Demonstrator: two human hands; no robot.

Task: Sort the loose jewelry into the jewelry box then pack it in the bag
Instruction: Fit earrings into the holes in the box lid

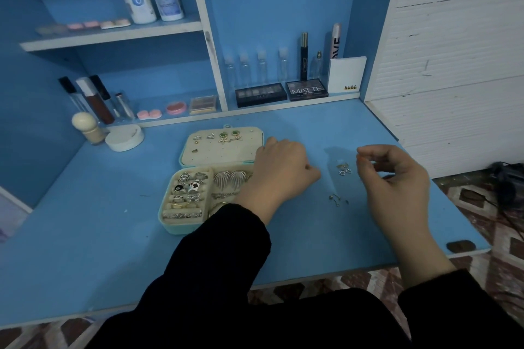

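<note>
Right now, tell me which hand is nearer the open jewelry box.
Left. The left hand overlaps the jewelry box's right edge, fingers curled. The right hand is farther right, beyond the loose jewelry.

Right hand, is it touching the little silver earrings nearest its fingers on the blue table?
Apart. The head view shows bare blue table between the right hand and the silver earrings.

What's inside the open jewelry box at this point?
In the jewelry box, the lid panel holds heart studs and green earrings; the base holds rings in padded slots and two fan-shaped earrings beside them. The left hand covers the right side, hiding its contents.
</note>
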